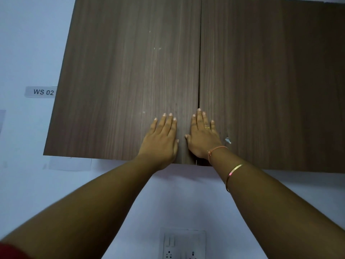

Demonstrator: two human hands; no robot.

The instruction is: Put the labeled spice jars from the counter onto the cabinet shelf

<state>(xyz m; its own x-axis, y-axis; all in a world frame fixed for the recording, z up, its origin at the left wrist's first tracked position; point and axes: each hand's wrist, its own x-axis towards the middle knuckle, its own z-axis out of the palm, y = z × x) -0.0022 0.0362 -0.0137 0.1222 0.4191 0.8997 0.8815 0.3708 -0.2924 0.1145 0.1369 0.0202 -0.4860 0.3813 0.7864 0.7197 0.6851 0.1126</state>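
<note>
Overhead, the head view shows a wood-grain cabinet [89, 139] on a pale wall [28, 43]. Its left door [130, 71] and right door [270, 81] meet at a narrow centre seam, so the shelf and whatever it holds are hidden. Both hands lie flat with fingers straight, holding nothing. The left hand [160, 140] presses the left door just beside the seam. The right hand [202, 137] straddles the seam near the lower edge, thumbs close together. Where the spice jars are cannot be told. A "WS 02" label [42, 92] sits left of the cabinet, and a socket plate [183, 245] is cut off below.
</note>
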